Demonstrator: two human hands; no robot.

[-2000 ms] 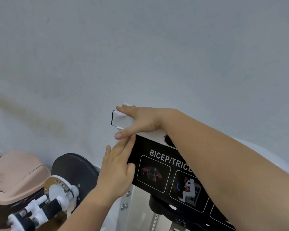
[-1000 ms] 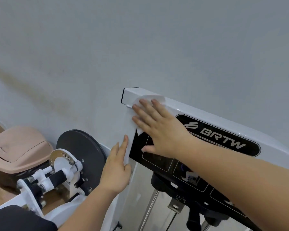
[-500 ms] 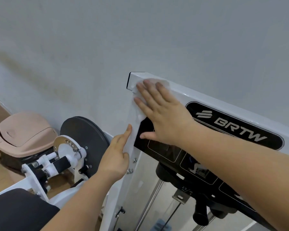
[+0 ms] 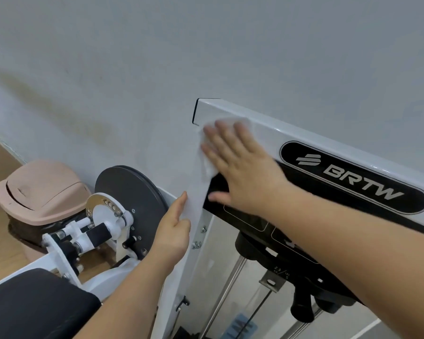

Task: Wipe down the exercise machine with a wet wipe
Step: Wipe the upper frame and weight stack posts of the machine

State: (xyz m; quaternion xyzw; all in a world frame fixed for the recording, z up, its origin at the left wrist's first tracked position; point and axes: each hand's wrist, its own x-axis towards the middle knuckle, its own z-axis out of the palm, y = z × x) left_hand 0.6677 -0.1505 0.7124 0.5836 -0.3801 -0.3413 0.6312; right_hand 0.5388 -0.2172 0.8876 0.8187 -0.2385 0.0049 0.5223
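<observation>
The white exercise machine fills the right half of the view, with a black BRTW badge on its top beam. My right hand lies flat, fingers spread, near the beam's left corner and presses a white wet wipe against the frame. Most of the wipe is hidden under the palm. My left hand rests on the outer edge of the white upright post below, fingers together, holding nothing I can see.
A black pulley disc and white lever assembly stand left of the post. A pink lidded bin sits by the grey wall. A black seat pad is at bottom left. Weight stack and guide rods hang behind the post.
My right hand with the wipe has slid slightly along the top corner of the frame; its fingers are motion-blurred. My left hand stays on the post. The view has tilted down, showing more of the machine.
</observation>
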